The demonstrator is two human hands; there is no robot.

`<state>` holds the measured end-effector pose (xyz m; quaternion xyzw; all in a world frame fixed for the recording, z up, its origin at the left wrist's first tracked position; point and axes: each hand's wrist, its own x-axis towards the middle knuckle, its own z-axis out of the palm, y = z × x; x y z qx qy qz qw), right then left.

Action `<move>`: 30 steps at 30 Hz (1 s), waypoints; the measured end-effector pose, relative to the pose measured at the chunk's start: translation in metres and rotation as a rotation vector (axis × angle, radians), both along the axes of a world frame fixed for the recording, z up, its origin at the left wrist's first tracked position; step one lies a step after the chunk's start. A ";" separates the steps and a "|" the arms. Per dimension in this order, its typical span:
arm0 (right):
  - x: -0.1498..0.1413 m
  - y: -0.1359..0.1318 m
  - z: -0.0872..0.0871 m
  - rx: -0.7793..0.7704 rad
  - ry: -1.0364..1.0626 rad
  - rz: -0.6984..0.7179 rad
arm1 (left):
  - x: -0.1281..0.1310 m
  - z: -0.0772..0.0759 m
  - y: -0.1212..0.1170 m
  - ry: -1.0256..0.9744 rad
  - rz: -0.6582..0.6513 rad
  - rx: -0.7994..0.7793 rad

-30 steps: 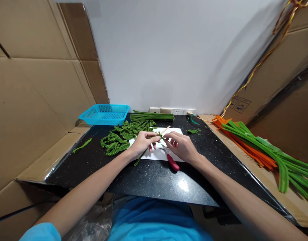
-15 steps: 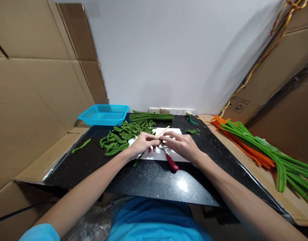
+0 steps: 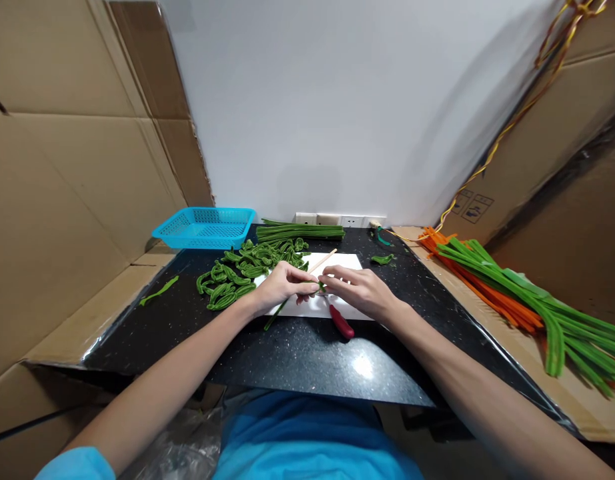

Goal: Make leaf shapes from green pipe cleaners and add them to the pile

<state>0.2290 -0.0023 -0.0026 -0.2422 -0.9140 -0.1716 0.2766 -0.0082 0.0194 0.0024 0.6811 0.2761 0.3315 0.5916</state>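
Observation:
Over a white sheet (image 3: 351, 261), my left hand (image 3: 282, 288) pinches a dark green pipe cleaner (image 3: 274, 315), whose tail sticks out toward the front left. Facing it, my right hand (image 3: 360, 288) has its fingertips closed at a small green end (image 3: 321, 287) of the pipe cleaner, mostly hidden by the fingers. A red-handled tool (image 3: 341, 323) lies under my right hand, its metal end partly covered. Behind the fingers, a thin wooden stick (image 3: 323, 260) rests slantwise on the sheet. Left of the sheet is a pile of bent, looped green pipe cleaners (image 3: 232, 275).
A blue basket (image 3: 203, 230) stands at the back left. Near the wall sockets (image 3: 351, 221) lies a bundle of straight green pipe cleaners (image 3: 300, 232). Orange strips (image 3: 507, 303) and bright green strips (image 3: 517, 283) lie on cardboard at right. Cardboard walls flank the black table (image 3: 307, 363).
The fingers have shifted slightly, and a bit of green now shows between the two hands' fingertips. The whole view has moved a little; the things on the table stay put.

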 end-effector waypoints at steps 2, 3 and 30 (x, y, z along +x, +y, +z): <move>0.000 0.000 -0.001 -0.011 -0.002 0.002 | 0.000 0.002 -0.002 0.000 -0.003 0.012; 0.001 0.001 -0.001 -0.024 0.007 0.004 | 0.001 0.003 -0.002 -0.002 0.002 0.023; -0.044 -0.009 -0.005 -1.490 0.965 -0.080 | -0.001 -0.013 -0.003 0.292 0.277 0.934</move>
